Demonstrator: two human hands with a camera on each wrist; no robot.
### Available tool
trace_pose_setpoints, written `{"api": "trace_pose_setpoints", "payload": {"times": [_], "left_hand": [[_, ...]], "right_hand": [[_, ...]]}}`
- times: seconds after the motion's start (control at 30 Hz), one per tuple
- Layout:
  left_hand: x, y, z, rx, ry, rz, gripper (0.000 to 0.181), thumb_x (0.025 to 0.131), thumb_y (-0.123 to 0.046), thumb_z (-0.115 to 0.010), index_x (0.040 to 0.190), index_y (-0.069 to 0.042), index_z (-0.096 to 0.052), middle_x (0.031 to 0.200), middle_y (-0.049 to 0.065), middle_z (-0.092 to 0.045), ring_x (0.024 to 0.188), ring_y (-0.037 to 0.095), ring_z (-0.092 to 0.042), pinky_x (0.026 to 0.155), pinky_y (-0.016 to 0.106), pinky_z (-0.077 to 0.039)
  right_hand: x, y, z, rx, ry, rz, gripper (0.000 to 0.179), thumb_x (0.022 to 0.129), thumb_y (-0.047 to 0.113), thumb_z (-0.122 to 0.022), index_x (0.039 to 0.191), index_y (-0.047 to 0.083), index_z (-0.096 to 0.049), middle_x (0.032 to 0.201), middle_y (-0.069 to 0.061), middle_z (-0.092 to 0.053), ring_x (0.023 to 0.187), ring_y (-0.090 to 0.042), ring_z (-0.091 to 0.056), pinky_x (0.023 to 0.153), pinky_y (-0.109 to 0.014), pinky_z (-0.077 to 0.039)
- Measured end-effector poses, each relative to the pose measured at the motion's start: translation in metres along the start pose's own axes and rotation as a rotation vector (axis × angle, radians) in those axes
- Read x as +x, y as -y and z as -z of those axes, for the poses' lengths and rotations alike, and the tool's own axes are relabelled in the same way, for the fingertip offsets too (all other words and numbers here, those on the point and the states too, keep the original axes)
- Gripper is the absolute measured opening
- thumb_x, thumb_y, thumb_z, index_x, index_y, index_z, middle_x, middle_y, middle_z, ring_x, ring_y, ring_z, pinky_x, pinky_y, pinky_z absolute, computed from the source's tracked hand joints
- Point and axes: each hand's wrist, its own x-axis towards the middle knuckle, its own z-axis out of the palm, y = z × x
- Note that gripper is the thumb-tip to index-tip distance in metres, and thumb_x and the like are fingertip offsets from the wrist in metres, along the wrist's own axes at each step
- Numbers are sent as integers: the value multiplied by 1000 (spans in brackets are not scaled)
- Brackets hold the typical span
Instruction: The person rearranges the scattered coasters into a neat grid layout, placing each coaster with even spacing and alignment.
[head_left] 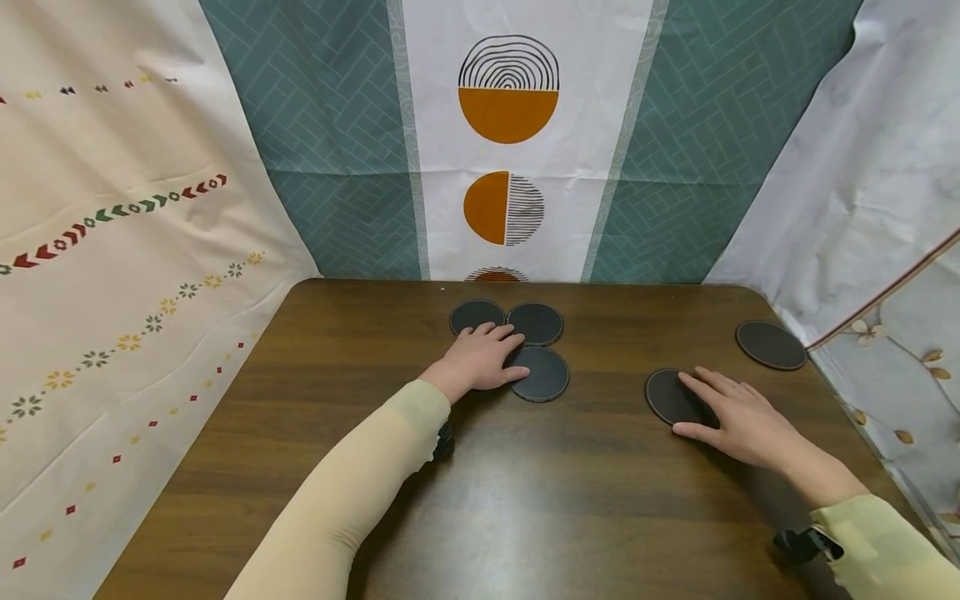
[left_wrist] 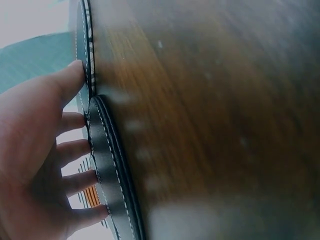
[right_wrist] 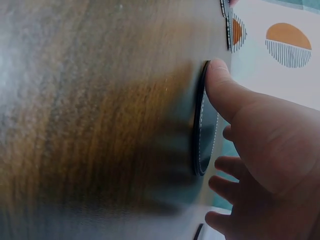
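Three round black coasters with pale stitched rims lie in a cluster: a back-left coaster (head_left: 472,314), a back-right coaster (head_left: 537,322) and a front coaster (head_left: 543,375). My left hand (head_left: 480,358) rests over them with fingers spread and relaxed, its thumb on the front coaster. In the left wrist view, the fingertips meet the back coaster (left_wrist: 107,155). Another coaster (head_left: 667,398) lies at the right, partly covered by my right hand (head_left: 742,417). Its thumb touches that coaster's edge in the right wrist view; the other fingers stay loosely extended, whether touching is unclear.
A further black coaster (head_left: 771,345) lies by the right edge of the brown wooden table (head_left: 510,500). Patterned cloths hang behind the table, with a cream cloth (head_left: 150,292) at left and a white floral cloth (head_left: 892,292) at right.
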Motion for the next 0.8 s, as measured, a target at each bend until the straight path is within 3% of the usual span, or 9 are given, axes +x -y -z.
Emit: {"api": "trace_pose_setpoints", "payload": {"times": [0.37, 0.8], "left_hand": [[-2, 1, -8, -7, -1, 10, 78, 111, -72, -44, 177, -30, -32, 183, 1, -25, 167, 32, -23, 131, 62, -23], [-1, 3, -8, -48, -6, 13, 78, 110, -71, -48, 176, -31, -34, 182, 0, -26, 167, 32, -23, 131, 62, -22]], "right_hand": [[-2, -2, -6, 2, 2, -1, 91, 100, 55, -80, 163, -4, -49, 163, -41, -40, 143, -64, -46, 114, -80, -32], [-1, 0, -6, 11, -6, -15, 93, 98, 55, -82, 162, -4, -50, 161, -43, -42, 142, -66, -47, 114, -80, -33]]}}
